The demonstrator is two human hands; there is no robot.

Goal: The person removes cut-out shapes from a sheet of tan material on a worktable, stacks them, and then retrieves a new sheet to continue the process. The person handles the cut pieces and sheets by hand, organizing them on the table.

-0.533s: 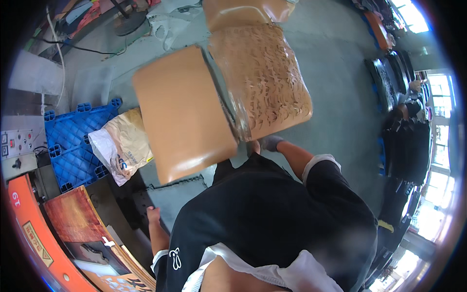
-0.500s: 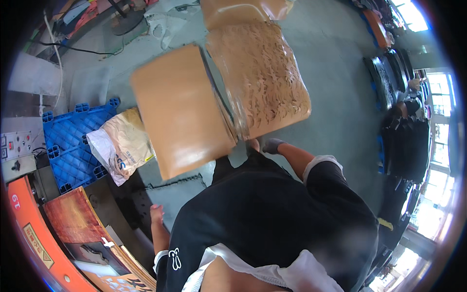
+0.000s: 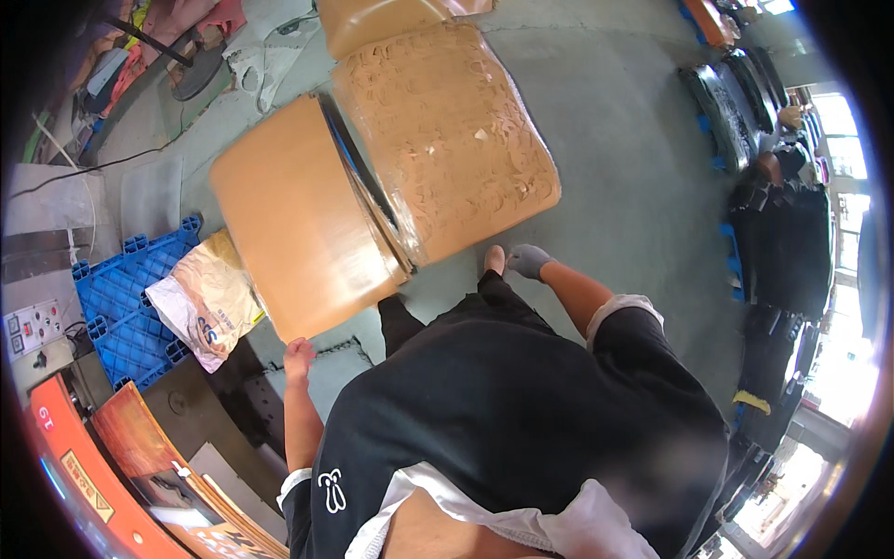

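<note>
My left hand [image 3: 298,358], bare, is at the near corner of a stack of smooth tan sheets [image 3: 298,214]. Its fingers look loosely apart and hold nothing that I can see; whether they touch the corner, I cannot tell. My right hand [image 3: 529,261] wears a grey glove and hangs beside my foot, below a second tan stack [image 3: 447,140]. Its fingers are loosely stretched, with nothing visible in them. The second stack's top is covered with rough curled cut marks and a few light scraps. A narrow dark gap separates the two stacks.
A blue plastic pallet [image 3: 130,303] and a crumpled paper sack [image 3: 209,293] lie to the left. An orange machine panel [image 3: 93,475] stands at lower left. More tan sheet [image 3: 400,20] sits at the far end. Piled black sheets [image 3: 782,247] line the right side.
My left hand has moved forward to the near corner of the smooth sheets. My right hand has shifted slightly forward and right. The stacks sit further left in view as my head turned.
</note>
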